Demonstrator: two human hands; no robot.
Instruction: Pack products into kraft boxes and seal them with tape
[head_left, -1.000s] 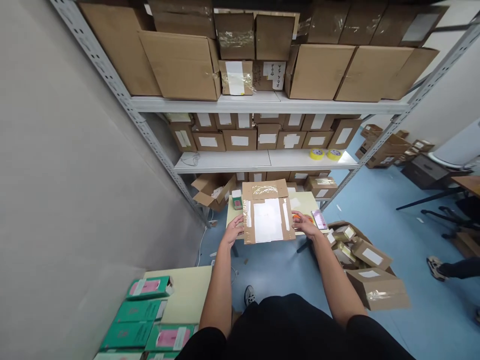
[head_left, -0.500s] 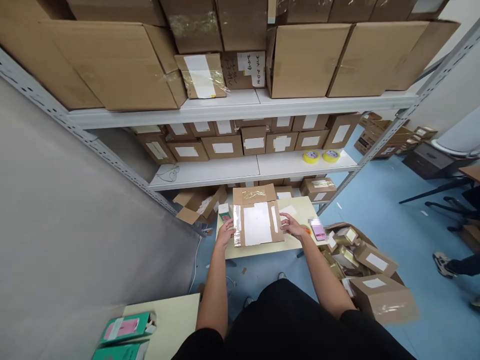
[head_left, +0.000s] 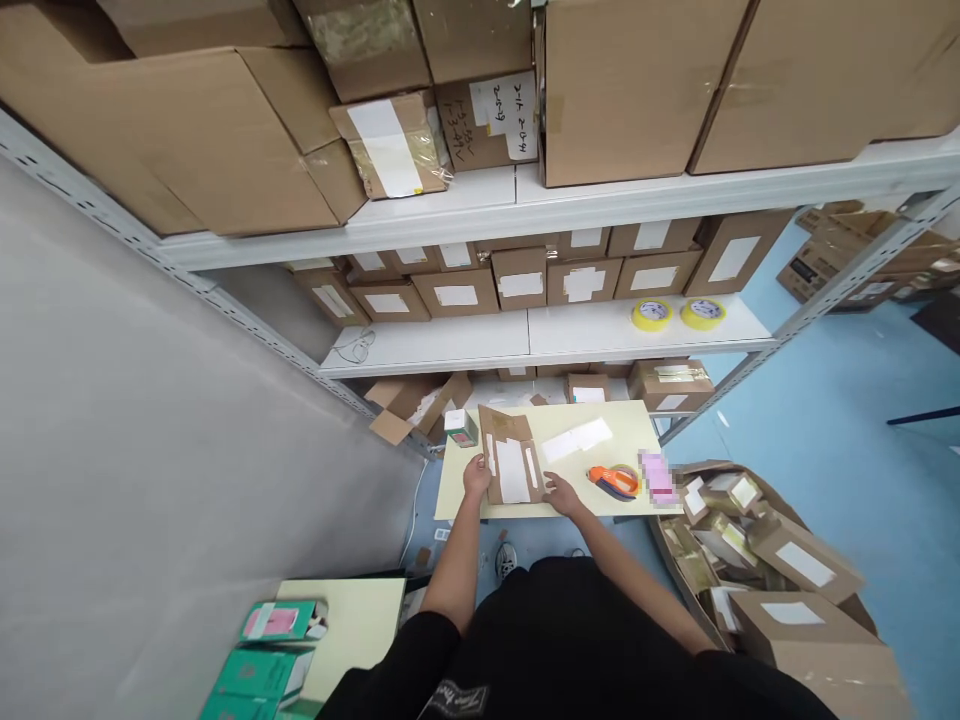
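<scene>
A cardboard box (head_left: 534, 487) with white paper labels on its face lies at the front of the pale yellow table (head_left: 630, 430), its flap raised at the far side. My left hand (head_left: 476, 478) is closed on the box's left edge. At the near right corner, my right hand (head_left: 561, 493) grips the opposite edge, fingers bent against the cardboard. Just beyond my left hand stands a small white and green box (head_left: 460, 428). A white paper strip (head_left: 577, 440) and an orange-handled tape dispenser (head_left: 613, 481) lie to the right of the box.
Metal shelving (head_left: 450, 345) full of cartons rises behind the table, with two yellow tape rolls (head_left: 652, 314) on it. A large open carton (head_left: 664, 540) of packed boxes stands at the right. Green boxes (head_left: 255, 672) rest on a side table (head_left: 352, 630) at lower left.
Both hands have lowered the box toward the table, and it now appears narrower. The paper strip and tape dispenser are more exposed. My view has shifted closer, and a person's legs at right left view.
</scene>
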